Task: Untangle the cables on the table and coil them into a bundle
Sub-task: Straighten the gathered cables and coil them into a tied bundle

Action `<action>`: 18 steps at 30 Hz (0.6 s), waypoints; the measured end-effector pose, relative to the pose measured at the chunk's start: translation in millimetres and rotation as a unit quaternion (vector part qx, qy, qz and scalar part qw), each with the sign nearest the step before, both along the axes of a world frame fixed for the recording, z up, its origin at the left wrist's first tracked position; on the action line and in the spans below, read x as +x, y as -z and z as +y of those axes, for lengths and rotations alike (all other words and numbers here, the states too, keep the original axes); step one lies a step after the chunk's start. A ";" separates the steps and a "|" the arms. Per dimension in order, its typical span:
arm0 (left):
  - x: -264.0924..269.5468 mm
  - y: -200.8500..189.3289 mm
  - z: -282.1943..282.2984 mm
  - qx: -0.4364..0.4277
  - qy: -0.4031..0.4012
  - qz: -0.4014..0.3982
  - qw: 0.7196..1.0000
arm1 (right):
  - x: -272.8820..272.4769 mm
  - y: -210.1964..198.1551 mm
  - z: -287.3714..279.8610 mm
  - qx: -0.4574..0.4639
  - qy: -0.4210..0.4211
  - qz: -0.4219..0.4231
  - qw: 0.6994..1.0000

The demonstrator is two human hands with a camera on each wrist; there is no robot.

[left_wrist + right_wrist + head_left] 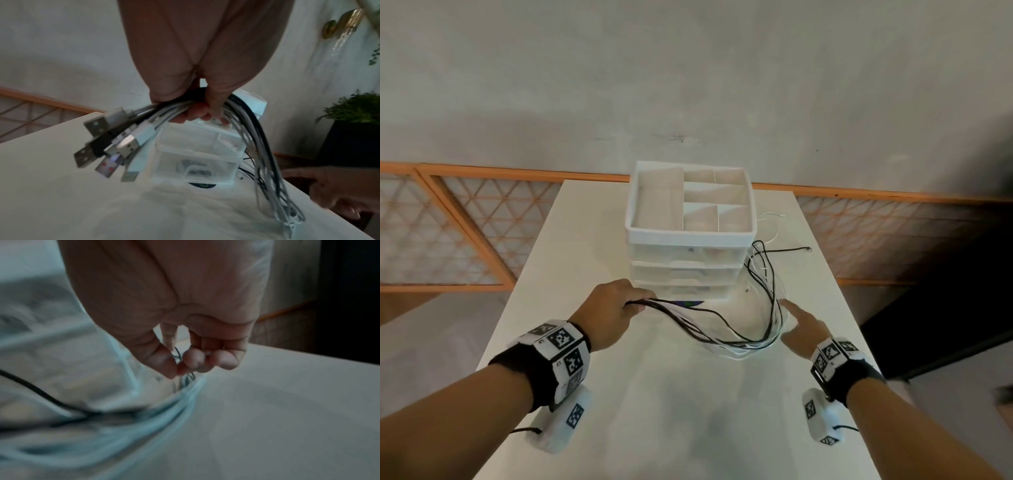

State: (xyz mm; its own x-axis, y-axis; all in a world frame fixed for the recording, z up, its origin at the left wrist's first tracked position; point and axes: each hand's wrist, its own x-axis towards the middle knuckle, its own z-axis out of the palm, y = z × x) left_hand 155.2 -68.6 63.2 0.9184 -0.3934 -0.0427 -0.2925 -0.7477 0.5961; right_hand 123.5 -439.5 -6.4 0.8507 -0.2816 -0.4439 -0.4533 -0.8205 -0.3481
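Nearest the person, both forearms reach out over the white rectangular table (619, 394); each wrist carries a black band with white blocks printed with black square markers.

Left hand (613, 313): fingers clenched round one end of the bundle of thin black and white cables (722, 337), gripping it above the table surface. In the left wrist view the silver, white and black USB plugs (115, 142) fan out beyond the fist, side by side and roughly level with each other.

From that fist the cables sag in a loose curve toward the right hand (803, 327), then rise and loop up beside the right face of the drawer unit. In the right wrist view the thumb and fingertips (191, 360) pinch a few thin strands; that view is blurred, so the number of strands cannot be told.

Farther out: a white and clear plastic drawer unit with a compartmented open top tray (690, 236) stands mid-table. To its right, loose cable ends lie on the table, one black (791, 249), one white (770, 216).

Beyond the table edge: an orange-framed lattice panel (448, 226) under a pale wall.
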 end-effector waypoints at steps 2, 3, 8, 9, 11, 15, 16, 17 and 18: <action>-3.9 -4.9 -3.9 0.001 0.009 -0.007 1.000 | 3.0 -38.4 21.7 0.019 -0.016 -0.071 0.997; -5.6 -8.3 -6.9 -0.001 0.016 -0.012 1.000 | 1.2 -58.6 39.3 0.052 -0.039 -0.110 0.992; -20.8 -26.9 -20.3 -0.032 0.057 -0.030 0.997 | -20.6 -92.8 146.4 0.069 -0.211 -0.093 0.971; -24.8 -27.2 -18.7 -0.046 0.051 -0.025 0.997 | -21.4 -86.4 157.8 0.054 -0.200 -0.105 0.973; -31.2 -22.7 -7.4 -0.047 0.019 -0.013 0.999 | -23.5 -76.8 166.0 0.058 -0.166 -0.136 0.975; -45.8 1.0 21.9 0.054 -0.011 0.009 0.998 | -39.1 -72.4 165.5 0.123 -0.139 -0.194 0.963; -50.6 6.9 27.1 0.056 -0.004 0.028 0.998 | -44.2 -69.2 166.4 0.148 -0.127 -0.201 0.960; -55.4 12.4 30.7 0.044 0.011 0.051 0.998 | -49.0 -64.8 168.3 0.159 -0.120 -0.200 0.959; -60.2 17.7 34.2 0.032 0.024 0.069 0.997 | -54.0 -58.9 171.2 0.150 -0.123 -0.192 0.962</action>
